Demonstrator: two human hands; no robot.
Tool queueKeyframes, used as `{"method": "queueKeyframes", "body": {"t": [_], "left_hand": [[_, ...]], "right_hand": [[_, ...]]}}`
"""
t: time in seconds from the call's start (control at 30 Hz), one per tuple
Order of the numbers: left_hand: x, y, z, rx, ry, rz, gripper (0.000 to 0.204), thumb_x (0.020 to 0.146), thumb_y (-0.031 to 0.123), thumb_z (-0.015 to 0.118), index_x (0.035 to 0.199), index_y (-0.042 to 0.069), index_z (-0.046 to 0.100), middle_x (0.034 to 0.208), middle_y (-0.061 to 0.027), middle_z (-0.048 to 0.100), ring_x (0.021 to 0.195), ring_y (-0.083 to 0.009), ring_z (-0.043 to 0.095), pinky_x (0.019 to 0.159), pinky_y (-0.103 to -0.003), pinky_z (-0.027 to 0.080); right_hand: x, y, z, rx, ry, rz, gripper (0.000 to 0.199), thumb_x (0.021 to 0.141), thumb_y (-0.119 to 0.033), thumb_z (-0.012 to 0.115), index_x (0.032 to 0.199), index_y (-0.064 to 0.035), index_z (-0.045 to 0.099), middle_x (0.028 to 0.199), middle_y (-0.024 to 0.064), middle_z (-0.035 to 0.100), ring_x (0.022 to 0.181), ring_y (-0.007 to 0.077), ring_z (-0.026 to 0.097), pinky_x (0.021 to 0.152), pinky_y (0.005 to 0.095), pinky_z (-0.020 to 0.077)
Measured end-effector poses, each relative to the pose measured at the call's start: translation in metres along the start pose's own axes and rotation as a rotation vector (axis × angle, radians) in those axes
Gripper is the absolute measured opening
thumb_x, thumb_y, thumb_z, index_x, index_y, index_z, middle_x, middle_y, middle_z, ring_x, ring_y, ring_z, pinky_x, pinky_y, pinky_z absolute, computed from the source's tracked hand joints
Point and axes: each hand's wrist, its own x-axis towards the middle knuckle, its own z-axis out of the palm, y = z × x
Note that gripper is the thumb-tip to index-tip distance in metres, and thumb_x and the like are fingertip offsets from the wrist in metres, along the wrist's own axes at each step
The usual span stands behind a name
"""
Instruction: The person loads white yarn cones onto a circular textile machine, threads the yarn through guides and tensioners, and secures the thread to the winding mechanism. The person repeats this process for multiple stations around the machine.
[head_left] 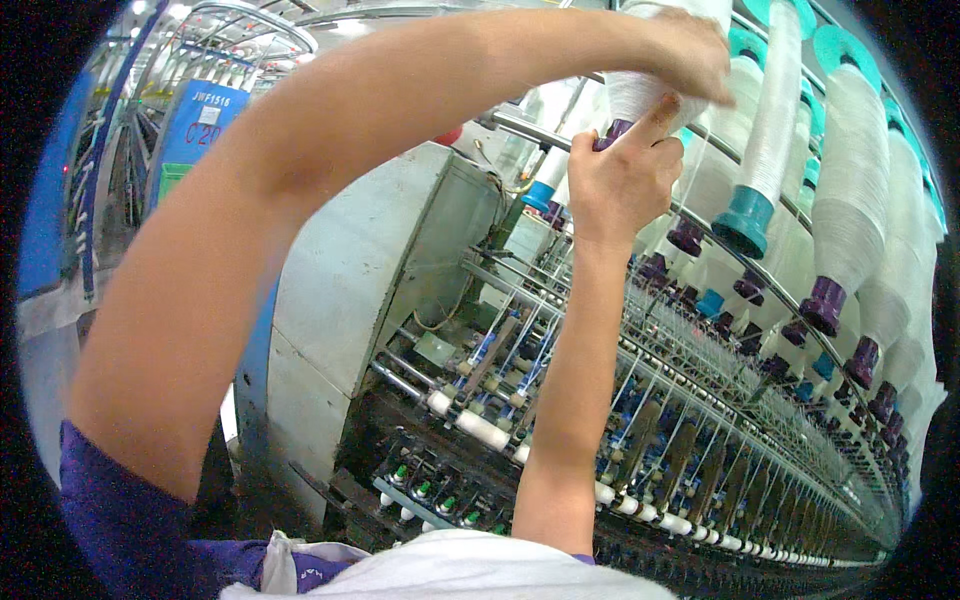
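Our left forearm crosses high, left hand [690,50] clasping the white bobbin [640,95]; right hand [625,180] pinches its purple base [612,133] below.

both arms raised overhead, left hand [690,50] curled, right hand [625,180] in closed grip

Just one view here, a fisheye head cam angled up and forward, super close to the raised arms, with the spinning machine [420,300] running off far right.

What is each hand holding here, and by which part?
Both hold one white roving bobbin: the left hand on its wound body, the right hand at its purple lower end.
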Motion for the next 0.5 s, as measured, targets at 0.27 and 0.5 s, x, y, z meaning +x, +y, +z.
{"method": "queueKeyframes", "body": {"t": [0.27,0.5], "left_hand": [[-0.037,-0.047,0.030,-1.169,0.087,-0.363,0.081,0.097,0.054,0.040,0.147,-0.006,0.018,0.151,-0.0213,0.029,0.141,-0.0316,0.025,0.116,-0.038,0.016],[-0.074,-0.043,0.064,-1.759,0.212,-0.469,0.047,0.099,0.032,0.045,0.129,-0.003,0.050,0.126,-0.0141,0.059,0.115,-0.0263,0.057,0.098,-0.044,0.046]], "right_hand": [[0.003,0.046,-0.005,1.734,-0.330,0.712,0.031,0.084,-0.021,0.067,0.106,-0.0022,0.056,0.089,0.0109,0.063,0.080,0.0244,0.066,0.069,0.0374,0.0567],[-0.012,0.050,0.011,2.064,-0.684,0.476,0.061,0.094,-0.060,0.042,0.112,-0.0048,0.058,0.101,0.0138,0.068,0.088,0.0277,0.067,0.080,0.0395,0.0512]]}}
